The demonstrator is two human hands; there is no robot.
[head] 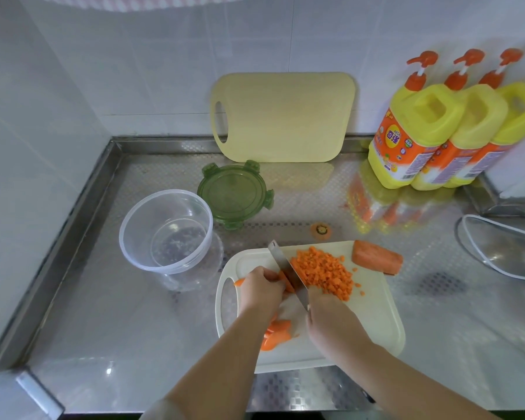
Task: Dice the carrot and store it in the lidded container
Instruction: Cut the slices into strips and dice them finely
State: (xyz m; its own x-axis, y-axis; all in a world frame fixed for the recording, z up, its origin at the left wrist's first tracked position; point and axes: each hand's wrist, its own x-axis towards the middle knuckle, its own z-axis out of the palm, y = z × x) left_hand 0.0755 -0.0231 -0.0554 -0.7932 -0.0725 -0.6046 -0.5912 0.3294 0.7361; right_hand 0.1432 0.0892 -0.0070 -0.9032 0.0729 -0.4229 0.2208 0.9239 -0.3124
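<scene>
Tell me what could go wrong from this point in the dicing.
The left hand holds carrot strips right against the knife, so a slip may nick a finger. The carrot chunk overhangs the far corner of the white board and may roll off. Stray dice lie beside the diced pile; more may scatter when moved to the clear container.

Bare steel countertop [112, 328] lies left of the white cutting board [376, 325], in front of the clear container [164, 231]; the green lid [235, 195] sits just beside the container rim; right of the board, bare steel runs to the glass lid [503, 250]; detergent bottles [419, 140] block the rear right corner.
</scene>
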